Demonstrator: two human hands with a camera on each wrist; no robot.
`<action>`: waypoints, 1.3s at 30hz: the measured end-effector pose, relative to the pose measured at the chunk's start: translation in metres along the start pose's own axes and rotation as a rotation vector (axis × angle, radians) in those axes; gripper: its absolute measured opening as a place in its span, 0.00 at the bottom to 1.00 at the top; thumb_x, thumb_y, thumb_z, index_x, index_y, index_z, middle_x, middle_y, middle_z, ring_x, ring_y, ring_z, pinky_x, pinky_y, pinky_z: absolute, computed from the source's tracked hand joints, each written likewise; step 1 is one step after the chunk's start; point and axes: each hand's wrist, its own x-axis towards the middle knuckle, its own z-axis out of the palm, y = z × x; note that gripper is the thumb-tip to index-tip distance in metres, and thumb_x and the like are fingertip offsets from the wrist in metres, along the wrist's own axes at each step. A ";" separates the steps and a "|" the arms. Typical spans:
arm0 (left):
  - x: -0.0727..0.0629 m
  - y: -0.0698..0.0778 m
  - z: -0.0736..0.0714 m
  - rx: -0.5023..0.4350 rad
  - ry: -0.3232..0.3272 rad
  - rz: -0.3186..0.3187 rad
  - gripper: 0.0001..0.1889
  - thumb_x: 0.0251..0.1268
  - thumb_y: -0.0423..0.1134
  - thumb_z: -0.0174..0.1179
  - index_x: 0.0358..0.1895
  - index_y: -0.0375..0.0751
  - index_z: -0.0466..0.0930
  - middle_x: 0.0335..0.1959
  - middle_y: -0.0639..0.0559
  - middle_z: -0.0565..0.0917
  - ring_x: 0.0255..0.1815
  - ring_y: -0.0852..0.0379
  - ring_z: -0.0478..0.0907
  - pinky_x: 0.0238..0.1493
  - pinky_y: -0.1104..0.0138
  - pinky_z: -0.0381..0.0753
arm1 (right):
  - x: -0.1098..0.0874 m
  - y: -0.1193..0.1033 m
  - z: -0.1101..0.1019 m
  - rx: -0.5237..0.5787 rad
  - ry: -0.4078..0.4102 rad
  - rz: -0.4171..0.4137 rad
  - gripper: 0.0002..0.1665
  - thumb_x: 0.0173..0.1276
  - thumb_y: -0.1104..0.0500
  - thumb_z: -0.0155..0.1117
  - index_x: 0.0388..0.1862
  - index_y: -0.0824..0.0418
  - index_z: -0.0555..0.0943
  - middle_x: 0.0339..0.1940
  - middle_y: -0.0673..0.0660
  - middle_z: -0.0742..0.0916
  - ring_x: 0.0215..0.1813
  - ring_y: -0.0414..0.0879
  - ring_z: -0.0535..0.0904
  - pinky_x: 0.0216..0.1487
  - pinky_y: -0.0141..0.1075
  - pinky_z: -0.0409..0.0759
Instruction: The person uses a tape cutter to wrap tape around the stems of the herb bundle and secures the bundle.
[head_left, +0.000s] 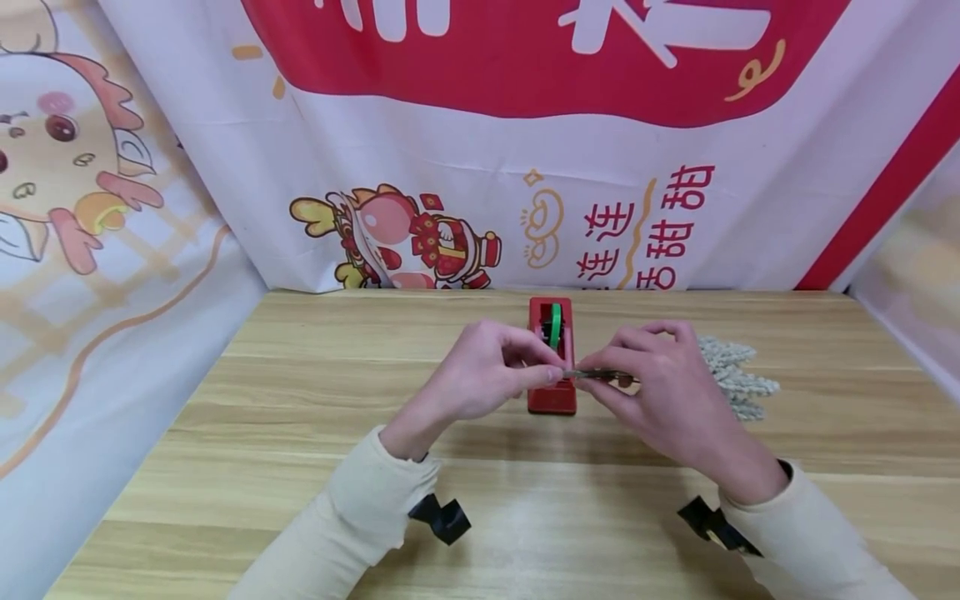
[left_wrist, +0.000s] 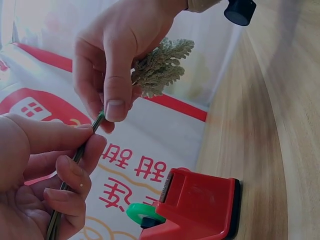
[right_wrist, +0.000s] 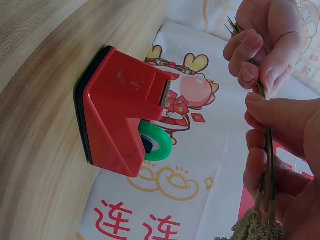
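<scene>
A small bunch of dried flowers (head_left: 738,379), with pale grey-green heads and thin dark stems, is held between both hands over a red tape dispenser (head_left: 552,402). My left hand (head_left: 483,371) pinches the stems (left_wrist: 79,151) between thumb and forefinger, the other fingers curled below them. Closer to the heads, my right hand (head_left: 663,387) grips the same stems, and its thumb lies along them in the right wrist view. A bit of green wrap (left_wrist: 101,115) shows on the stems between the two hands. The heads point right, past the right hand, which partly hides them.
The dispenser stands on a wooden table (head_left: 315,358) and carries a green tape roll (head_left: 556,325), with a toothed cutter (right_wrist: 166,93) at one end. Behind the table hangs a printed white and red cloth (head_left: 450,150); another covers the left side (head_left: 90,333).
</scene>
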 end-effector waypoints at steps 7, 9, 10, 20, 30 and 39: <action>0.001 -0.002 0.001 0.006 0.003 -0.009 0.03 0.71 0.39 0.71 0.42 0.48 0.93 0.33 0.54 0.88 0.28 0.58 0.77 0.28 0.70 0.74 | -0.001 0.002 0.001 0.002 -0.006 -0.015 0.08 0.62 0.56 0.83 0.40 0.52 0.94 0.33 0.48 0.93 0.39 0.44 0.88 0.64 0.60 0.70; 0.002 -0.002 0.003 0.012 0.006 0.000 0.03 0.71 0.39 0.72 0.42 0.48 0.93 0.33 0.54 0.88 0.28 0.59 0.76 0.28 0.70 0.73 | -0.001 0.003 0.001 -0.010 0.002 -0.021 0.07 0.62 0.56 0.83 0.39 0.52 0.94 0.34 0.49 0.94 0.40 0.45 0.90 0.63 0.59 0.71; 0.002 -0.003 0.004 0.015 0.007 0.005 0.03 0.70 0.38 0.72 0.42 0.48 0.93 0.33 0.54 0.88 0.28 0.59 0.76 0.28 0.71 0.73 | -0.001 0.003 0.001 -0.015 0.007 -0.020 0.07 0.62 0.56 0.83 0.39 0.52 0.94 0.35 0.49 0.94 0.41 0.46 0.90 0.63 0.59 0.71; 0.002 0.000 0.007 0.025 0.022 -0.025 0.03 0.71 0.39 0.72 0.42 0.50 0.93 0.36 0.55 0.89 0.32 0.57 0.77 0.31 0.69 0.75 | -0.003 0.002 -0.003 0.048 0.011 0.041 0.06 0.63 0.58 0.82 0.38 0.49 0.94 0.35 0.48 0.95 0.40 0.46 0.91 0.62 0.59 0.70; 0.003 0.001 0.007 0.040 0.029 -0.015 0.03 0.70 0.40 0.73 0.42 0.50 0.94 0.34 0.55 0.89 0.30 0.57 0.77 0.30 0.69 0.74 | -0.002 0.003 -0.007 0.036 -0.025 0.031 0.08 0.64 0.58 0.81 0.42 0.50 0.94 0.38 0.49 0.95 0.42 0.46 0.91 0.63 0.60 0.71; -0.001 -0.002 -0.007 0.016 0.060 -0.079 0.03 0.70 0.39 0.73 0.42 0.51 0.94 0.41 0.54 0.91 0.30 0.50 0.84 0.30 0.66 0.79 | -0.006 0.028 -0.043 -0.148 -0.228 -0.083 0.34 0.58 0.50 0.85 0.65 0.47 0.86 0.59 0.53 0.91 0.63 0.57 0.85 0.68 0.65 0.72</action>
